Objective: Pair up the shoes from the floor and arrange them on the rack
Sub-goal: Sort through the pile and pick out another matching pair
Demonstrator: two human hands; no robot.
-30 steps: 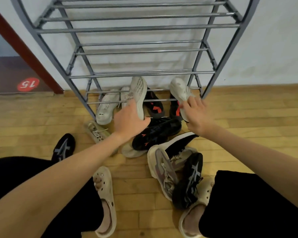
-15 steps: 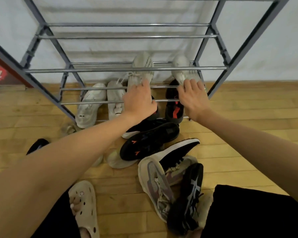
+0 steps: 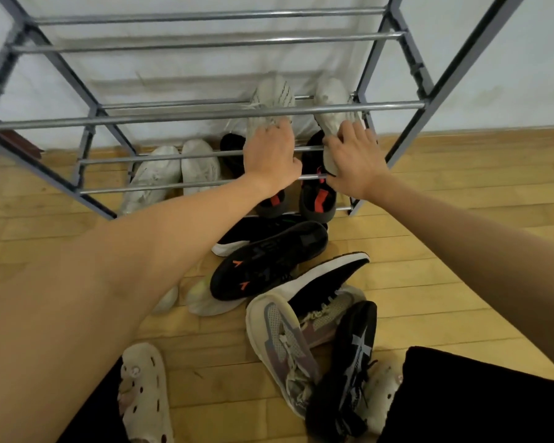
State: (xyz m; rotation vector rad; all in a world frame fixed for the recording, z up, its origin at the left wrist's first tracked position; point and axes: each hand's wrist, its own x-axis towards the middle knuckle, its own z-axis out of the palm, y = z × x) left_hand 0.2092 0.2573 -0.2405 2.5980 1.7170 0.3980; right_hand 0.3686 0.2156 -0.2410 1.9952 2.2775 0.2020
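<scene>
Here, both hands, left hand (image 3: 271, 158), right hand (image 3: 354, 161), each gripping 1 beige sneaker (image 3: 271, 100), rack (image 3: 205, 115) right edge.

Little can be read here. The black sneaker (image 3: 354, 356) at about 5 o'clock in the floor pile bears a large silver "X" mark on its side. The black shoe (image 3: 269, 260) just below centre, near 6 o'clock, carries 2 small orange arrow-like marks and dark raised lettering too blurred to make out.
</scene>
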